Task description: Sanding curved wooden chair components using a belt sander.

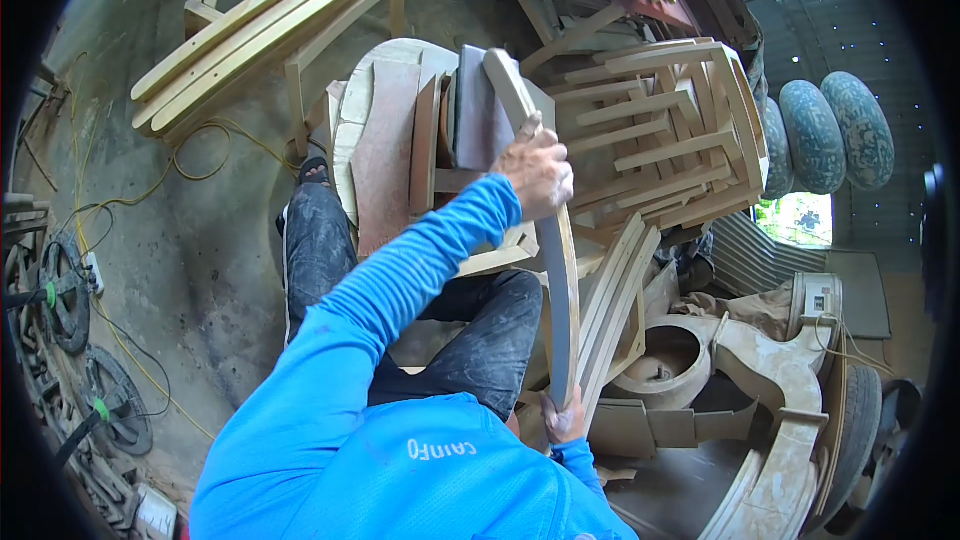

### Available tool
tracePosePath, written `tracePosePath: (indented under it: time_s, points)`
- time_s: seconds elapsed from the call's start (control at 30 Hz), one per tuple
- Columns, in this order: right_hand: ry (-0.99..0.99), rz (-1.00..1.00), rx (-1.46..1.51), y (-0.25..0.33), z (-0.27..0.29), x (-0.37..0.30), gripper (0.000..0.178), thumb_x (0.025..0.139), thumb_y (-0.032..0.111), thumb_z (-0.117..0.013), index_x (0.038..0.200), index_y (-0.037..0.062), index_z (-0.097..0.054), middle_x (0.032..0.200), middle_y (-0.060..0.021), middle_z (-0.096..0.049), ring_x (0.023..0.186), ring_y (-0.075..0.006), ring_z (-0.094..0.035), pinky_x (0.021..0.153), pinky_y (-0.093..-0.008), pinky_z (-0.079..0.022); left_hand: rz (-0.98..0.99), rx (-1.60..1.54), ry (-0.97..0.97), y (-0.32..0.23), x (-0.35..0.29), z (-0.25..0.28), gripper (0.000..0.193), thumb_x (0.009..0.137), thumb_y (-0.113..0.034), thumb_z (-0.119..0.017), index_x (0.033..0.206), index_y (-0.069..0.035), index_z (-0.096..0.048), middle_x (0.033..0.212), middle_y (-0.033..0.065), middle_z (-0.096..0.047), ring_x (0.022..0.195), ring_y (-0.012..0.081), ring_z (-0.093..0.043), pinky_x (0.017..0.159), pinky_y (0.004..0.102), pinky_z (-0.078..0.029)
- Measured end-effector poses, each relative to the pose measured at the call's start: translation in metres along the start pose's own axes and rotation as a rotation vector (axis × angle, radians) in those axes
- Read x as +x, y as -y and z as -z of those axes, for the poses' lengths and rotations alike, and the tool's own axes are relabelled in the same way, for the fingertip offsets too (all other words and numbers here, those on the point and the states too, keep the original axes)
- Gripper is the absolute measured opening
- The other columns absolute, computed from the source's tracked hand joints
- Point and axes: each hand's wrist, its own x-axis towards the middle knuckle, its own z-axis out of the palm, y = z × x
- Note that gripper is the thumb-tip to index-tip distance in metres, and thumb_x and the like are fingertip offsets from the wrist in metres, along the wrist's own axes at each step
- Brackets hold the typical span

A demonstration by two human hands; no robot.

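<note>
Left of the curved wooden piece (562, 280), beyond my legs (322, 240), I could pass a hand over the concrete floor (200, 270). Closer on its left, my right thigh (480, 340) and, farther ahead, brown boards (388, 140) block me; on its right, pale slats (612, 295) and stacked wooden frames (680, 150) crowd my reach.

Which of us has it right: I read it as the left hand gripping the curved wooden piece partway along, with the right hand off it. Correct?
Not quite: the right hand is not off it. The head view shows it holding the near end of the curved wooden piece, while the left hand grips it partway along.
</note>
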Motion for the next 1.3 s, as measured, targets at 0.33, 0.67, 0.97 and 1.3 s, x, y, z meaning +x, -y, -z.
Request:
tracePosePath:
  time_s: [0.33,0.67,0.97,1.3]
  points:
    - [-0.015,0.251,0.019,0.106,-0.040,0.154,0.045,0.090,0.028,-0.079,0.118,0.0037,-0.054,0.094,-0.0306,-0.069,0.093,-0.0542,-0.065,0.074,-0.0529,-0.054,0.000,0.474,0.273,0.162,0.081,0.015,0.028,0.099,-0.027,-0.049,0.103,-0.013,-0.073,0.116,0.0086,-0.070,0.133,0.0305,-0.053,0.118,0.0520,-0.033]
    - [-0.016,0.318,0.030,0.088,-0.030,0.102,0.047,0.090,0.028,-0.078,0.123,0.0061,-0.052,0.090,-0.0317,-0.069,0.087,-0.0545,-0.066,0.069,-0.0564,-0.054,0.303,0.282,0.295,0.106,0.060,0.010,0.057,0.104,-0.035,-0.041,0.154,-0.007,-0.046,0.165,0.0149,-0.036,0.156,0.0338,-0.024,0.128,0.0525,-0.016]
    - [0.018,0.195,0.113,0.028,0.010,-0.022,0.043,0.086,0.024,-0.082,0.118,0.0038,-0.061,0.092,-0.0230,-0.071,0.086,-0.0439,-0.073,0.072,-0.0449,-0.057,0.208,0.226,0.292,-0.027,0.001,0.025,0.053,0.099,-0.033,-0.048,0.140,-0.001,-0.058,0.153,0.0241,-0.046,0.151,0.0406,-0.031,0.127,0.0509,-0.019]
    - [-0.604,0.590,-0.778,0.015,0.190,-0.039,0.031,0.083,0.010,-0.073,0.113,0.0027,-0.070,0.095,-0.0185,-0.070,0.098,-0.0407,-0.068,0.091,-0.0462,-0.052,-0.361,0.040,0.689,-0.112,-0.015,0.069,0.067,0.068,-0.060,-0.082,0.115,-0.013,-0.072,0.098,0.0078,-0.073,0.108,0.0269,-0.070,0.116,0.0617,-0.031]
